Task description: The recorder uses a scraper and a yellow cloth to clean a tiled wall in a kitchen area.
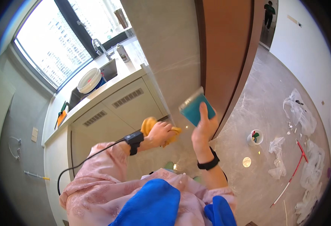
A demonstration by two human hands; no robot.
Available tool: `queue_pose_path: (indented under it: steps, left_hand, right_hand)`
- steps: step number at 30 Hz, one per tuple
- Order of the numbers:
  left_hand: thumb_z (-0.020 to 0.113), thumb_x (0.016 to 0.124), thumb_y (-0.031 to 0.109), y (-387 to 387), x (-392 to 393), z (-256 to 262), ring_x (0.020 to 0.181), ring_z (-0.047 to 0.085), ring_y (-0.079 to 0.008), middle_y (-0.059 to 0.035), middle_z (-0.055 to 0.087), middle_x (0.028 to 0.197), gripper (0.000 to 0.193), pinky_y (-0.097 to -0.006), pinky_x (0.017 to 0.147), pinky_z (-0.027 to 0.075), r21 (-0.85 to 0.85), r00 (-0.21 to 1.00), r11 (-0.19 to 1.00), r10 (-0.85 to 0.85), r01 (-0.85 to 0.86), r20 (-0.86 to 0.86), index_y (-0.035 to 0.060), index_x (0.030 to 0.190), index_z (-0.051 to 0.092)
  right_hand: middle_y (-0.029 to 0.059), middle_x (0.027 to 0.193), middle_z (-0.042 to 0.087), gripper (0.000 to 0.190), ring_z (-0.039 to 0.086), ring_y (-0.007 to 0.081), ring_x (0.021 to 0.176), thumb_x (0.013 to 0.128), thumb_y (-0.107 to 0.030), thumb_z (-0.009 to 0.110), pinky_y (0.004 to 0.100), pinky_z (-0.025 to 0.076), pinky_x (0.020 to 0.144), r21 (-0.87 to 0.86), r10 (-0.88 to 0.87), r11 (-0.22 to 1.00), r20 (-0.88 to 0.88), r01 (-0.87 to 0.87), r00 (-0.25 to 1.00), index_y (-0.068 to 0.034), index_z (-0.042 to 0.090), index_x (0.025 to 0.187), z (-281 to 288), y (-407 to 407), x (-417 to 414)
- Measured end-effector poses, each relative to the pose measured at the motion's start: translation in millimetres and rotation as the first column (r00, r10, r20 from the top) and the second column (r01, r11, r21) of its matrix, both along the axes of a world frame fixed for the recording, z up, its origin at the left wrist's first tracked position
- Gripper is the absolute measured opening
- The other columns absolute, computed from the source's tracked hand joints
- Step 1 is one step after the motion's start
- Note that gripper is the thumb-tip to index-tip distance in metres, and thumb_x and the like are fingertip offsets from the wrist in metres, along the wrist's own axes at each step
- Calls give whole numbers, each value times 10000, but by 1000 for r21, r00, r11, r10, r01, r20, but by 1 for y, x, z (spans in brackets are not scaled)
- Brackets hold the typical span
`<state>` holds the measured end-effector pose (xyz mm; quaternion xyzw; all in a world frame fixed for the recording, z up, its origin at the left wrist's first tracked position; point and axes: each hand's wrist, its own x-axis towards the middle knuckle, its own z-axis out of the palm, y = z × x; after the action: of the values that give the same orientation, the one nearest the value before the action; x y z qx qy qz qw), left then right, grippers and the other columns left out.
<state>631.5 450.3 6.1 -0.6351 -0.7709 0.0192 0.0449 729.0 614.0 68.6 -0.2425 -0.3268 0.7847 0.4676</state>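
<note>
My left hand [159, 133] grips a crumpled yellow cloth [148, 126], whose ends stick out on both sides of the fist. It is in front of the cream base cabinets [112, 118]. In my right hand [204, 128], raised near the brown door frame [224, 50], is a flat teal tool [197, 110] with a pale, shiny edge at its top. My thumb lies along its face. Blur hides whether that edge is a blade or a pad. The tool overlaps the grey stone wall panel [171, 56] in view; contact cannot be told.
A white bucket [88, 82] sits at the sink, near a faucet [100, 46] and a spray can [122, 53]. On the floor at right are a small white tub of tools [255, 137], a red-headed squeegee [302, 152] and plastic sheeting [303, 113]. A person [269, 14] stands far off.
</note>
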Motion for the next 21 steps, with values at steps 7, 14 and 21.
queue_pose_path:
  steps: [7, 14, 21]
  left_hand:
    - [757, 532, 87, -94, -1, -21, 896, 588, -254, -13, 602, 928, 447, -373, 764, 483, 131, 901, 899, 390, -417, 193, 203, 956, 673]
    - [775, 531, 113, -93, -9, -21, 857, 596, -248, -21, 608, 893, 419, -368, 748, 491, 143, 887, 885, 408, -442, 218, 196, 931, 682]
    - [771, 543, 112, -68, 1, -8, 859, 603, -259, -27, 614, 902, 394, -373, 740, 498, 253, 900, 888, 299, -384, 316, 178, 920, 678]
  right_hand:
    - [59, 914, 644, 263, 599, 150, 813, 828, -162, 723, 289, 491, 757, -162, -89, 985, -219, 54, 972, 40, 636, 971, 71, -5, -48]
    - [50, 936, 637, 219, 597, 151, 848, 844, -166, 698, 290, 481, 787, -212, -31, 977, -297, -34, 955, 3, 629, 965, 81, -8, -55]
    - [38, 1018, 626, 311, 580, 136, 908, 867, -229, 683, 287, 459, 837, -263, 73, 945, -416, -196, 906, -12, 609, 1078, 87, -16, -56]
